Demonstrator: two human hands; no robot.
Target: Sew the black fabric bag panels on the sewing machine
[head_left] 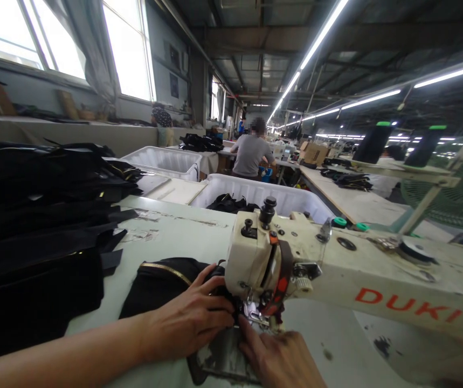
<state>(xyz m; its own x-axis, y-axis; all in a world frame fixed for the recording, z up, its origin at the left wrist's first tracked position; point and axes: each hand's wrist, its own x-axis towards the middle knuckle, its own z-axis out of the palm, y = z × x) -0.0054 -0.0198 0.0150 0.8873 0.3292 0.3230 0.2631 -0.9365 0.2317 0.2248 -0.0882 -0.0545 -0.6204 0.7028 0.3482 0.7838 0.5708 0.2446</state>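
Observation:
A black fabric piece with a gold zipper (154,285) lies on the pale table, its right end at the needle area of a white sewing machine (251,253). My left hand (193,315) is closed on the fabric, fingers bent over it just left of the presser foot (255,315). On the near side of the foot, my right hand (280,353) has its fingertips together at the fabric's edge. Its lower fingers are partly hidden. A small lamp lights the stitching spot, and the needle itself is hard to make out.
Stacked black fabric pieces (33,231) cover the table's left side. Behind the machine stands a white bin (296,199) with black items inside; another white bin (166,159) is farther left. Thread cones (371,143) and a green fan (457,183) are at right. A person (251,153) works ahead.

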